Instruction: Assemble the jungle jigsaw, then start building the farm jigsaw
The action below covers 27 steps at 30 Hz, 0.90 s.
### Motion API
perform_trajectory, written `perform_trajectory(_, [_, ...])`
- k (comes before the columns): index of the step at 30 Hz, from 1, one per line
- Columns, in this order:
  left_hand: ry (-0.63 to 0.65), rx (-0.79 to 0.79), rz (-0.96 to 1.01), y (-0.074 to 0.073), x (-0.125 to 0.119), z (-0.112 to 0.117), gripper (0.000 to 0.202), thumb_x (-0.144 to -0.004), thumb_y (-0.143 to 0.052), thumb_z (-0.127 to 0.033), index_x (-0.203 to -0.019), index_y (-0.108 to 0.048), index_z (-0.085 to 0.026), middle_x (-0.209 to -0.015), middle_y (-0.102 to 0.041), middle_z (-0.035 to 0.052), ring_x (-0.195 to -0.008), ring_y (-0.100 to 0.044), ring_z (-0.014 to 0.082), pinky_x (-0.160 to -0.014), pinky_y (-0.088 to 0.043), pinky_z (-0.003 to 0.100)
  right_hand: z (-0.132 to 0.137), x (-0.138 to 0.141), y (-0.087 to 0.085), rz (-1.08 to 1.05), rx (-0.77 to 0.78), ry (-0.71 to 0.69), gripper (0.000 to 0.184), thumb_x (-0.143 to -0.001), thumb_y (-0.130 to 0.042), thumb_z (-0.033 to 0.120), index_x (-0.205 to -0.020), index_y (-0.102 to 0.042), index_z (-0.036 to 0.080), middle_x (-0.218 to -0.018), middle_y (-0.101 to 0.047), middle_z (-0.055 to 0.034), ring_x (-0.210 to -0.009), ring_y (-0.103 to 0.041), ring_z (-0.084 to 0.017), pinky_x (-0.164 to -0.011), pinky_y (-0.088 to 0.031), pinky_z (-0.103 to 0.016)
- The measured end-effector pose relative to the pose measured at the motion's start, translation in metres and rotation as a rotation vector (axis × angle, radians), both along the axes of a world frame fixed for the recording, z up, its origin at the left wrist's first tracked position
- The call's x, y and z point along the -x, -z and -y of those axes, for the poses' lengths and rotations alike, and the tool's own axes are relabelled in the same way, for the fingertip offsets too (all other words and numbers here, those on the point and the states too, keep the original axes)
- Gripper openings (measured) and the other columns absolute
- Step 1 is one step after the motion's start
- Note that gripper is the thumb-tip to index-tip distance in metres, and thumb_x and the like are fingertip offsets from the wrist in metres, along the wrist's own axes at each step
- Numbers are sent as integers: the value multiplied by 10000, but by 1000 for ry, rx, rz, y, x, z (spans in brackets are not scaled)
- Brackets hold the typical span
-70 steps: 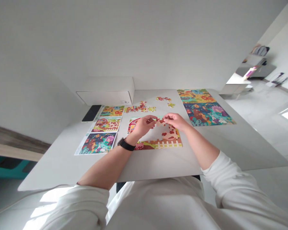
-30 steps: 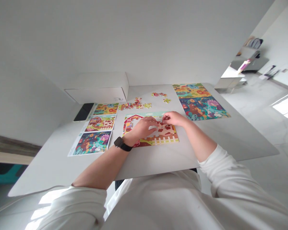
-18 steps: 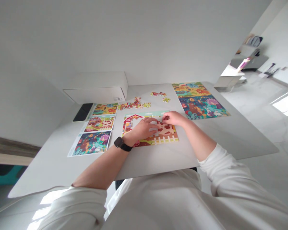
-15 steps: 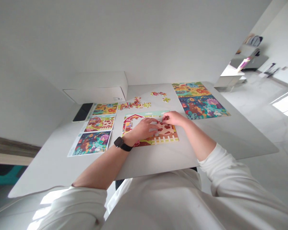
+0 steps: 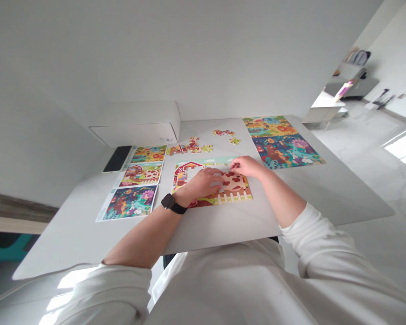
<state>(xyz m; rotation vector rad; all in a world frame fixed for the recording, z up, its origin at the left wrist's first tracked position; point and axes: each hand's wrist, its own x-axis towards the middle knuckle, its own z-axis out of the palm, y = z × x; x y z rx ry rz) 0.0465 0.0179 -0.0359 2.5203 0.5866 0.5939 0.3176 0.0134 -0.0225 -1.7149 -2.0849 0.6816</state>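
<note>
A partly assembled farm jigsaw puzzle (image 5: 235,197) lies on the table in front of me, showing a red barn, a brown-spotted cow and a white fence. Across its middle rests my left hand (image 5: 206,183), palm down, fingers stretched out and a little apart, a black watch on its wrist. At the puzzle's upper right, above the cow's back, my right hand (image 5: 246,167) has its fingertips pinched together on a puzzle piece, mostly hidden by the fingers. Loose puzzle pieces (image 5: 192,146) lie in a cluster behind the puzzle, with a small joined group (image 5: 223,132) and a yellow-green piece (image 5: 235,141) to their right.
To the left lie a picture sheet (image 5: 126,203) with three printed scenes and a dark phone (image 5: 117,159). A white box (image 5: 135,133) stands against the wall. Two finished-looking colourful puzzles (image 5: 284,142) lie at the right of the table (image 5: 216,230).
My right fingers have shifted very slightly to the right at the cow's upper edge. My left hand stays on the puzzle, and the loose pieces have not moved.
</note>
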Motion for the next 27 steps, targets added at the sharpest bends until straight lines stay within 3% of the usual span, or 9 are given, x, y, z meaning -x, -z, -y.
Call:
perform_trajectory(4, [20, -129, -118, 1, 2, -1, 323, -959, -698, -277, -1261, -810, -288, -1451, -714, 105, -1287, -689, 322, -1165, -501, 514, 2, 1, -6, 69, 87, -23, 105, -834, -799, 175, -915, -795, 241, -877, -813, 14, -780, -731, -166, -683, -476, -243])
perform_trajectory(8, [25, -195, -157, 2, 3, -2, 322, -993, -673, -294, -1291, -796, -292, -1475, -700, 95, -1299, -685, 300, -1153, -518, 484, 4, 3, -10, 132, 148, -29, 138, -819, -805, 146, -918, -782, 240, -880, -815, 17, -787, -730, -164, -679, -466, -235])
perform_trajectory(20, [23, -194, -189, 6, 4, -4, 292, -1012, -672, -330, -1266, -815, -314, -1491, -697, 74, -1322, -675, 278, -1174, -506, 458, 3, 2, -6, 133, 85, -31, 75, -827, -829, 218, -849, -760, 238, -778, -766, 22, -696, -671, -160, -631, -412, -256])
perform_trajectory(27, [4, -200, -164, 7, 4, -3, 280, -1015, -693, -328, -1262, -823, -340, -1472, -713, 54, -1281, -698, 272, -1156, -522, 445, 6, 8, -4, 83, 110, -91, 107, -798, -774, 142, -850, -768, 235, -767, -747, 24, -697, -669, -158, -650, -429, -252])
